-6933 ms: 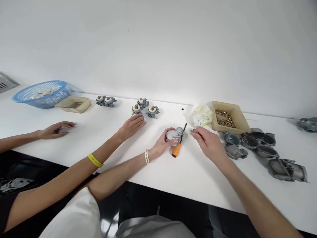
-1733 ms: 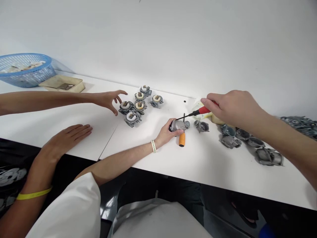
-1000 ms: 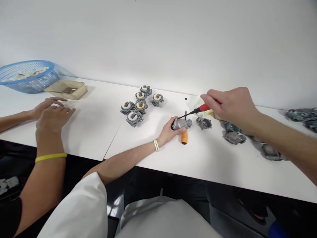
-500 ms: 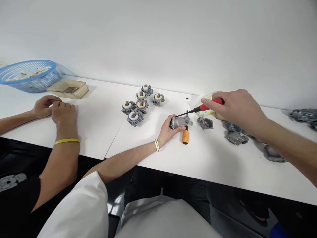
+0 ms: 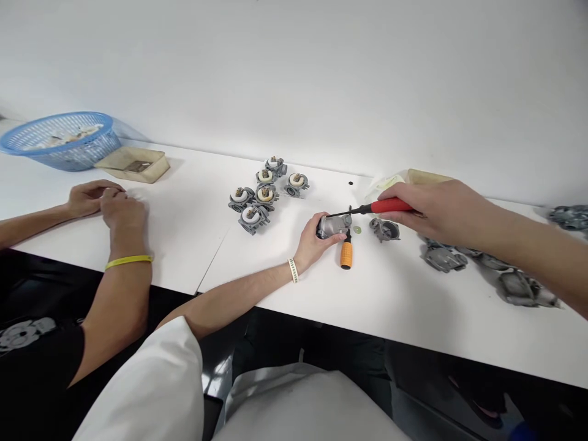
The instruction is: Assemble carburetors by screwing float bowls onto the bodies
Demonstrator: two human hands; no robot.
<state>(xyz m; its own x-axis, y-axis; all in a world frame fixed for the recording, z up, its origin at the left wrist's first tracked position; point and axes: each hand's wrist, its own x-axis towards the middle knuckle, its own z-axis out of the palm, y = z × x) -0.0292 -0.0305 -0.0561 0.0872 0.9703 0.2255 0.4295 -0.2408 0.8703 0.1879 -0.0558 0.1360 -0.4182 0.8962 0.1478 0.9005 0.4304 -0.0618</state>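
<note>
My left hand (image 5: 314, 241) grips a grey metal carburetor (image 5: 332, 226) on the table, thumb in front and fingers behind it. In my right hand (image 5: 434, 208) is a red-handled screwdriver (image 5: 390, 206); its dark shaft slants left, and the tip meets the carburetor's upper left edge. An orange-handled screwdriver (image 5: 346, 254) lies just in front of the carburetor, its shaft partly hidden. Close by are a small greenish disc (image 5: 357, 229) and an open grey carburetor part (image 5: 384, 229). Several carburetors (image 5: 254, 215) with white floats stand in a group to the left.
More grey carburetor parts (image 5: 443, 257) lie under and beyond my right forearm. A pale tub (image 5: 425, 176) and plastic bag stand behind my right hand. At left are a blue basket (image 5: 87, 150), a beige tray (image 5: 156, 166) and a co-worker's hands (image 5: 122, 208) resting on the table.
My right hand has lowered slightly and turned, and the screwdriver lies flatter, its tip still at the carburetor's edge. My left hand keeps its hold. The whole view has shifted slightly.
</note>
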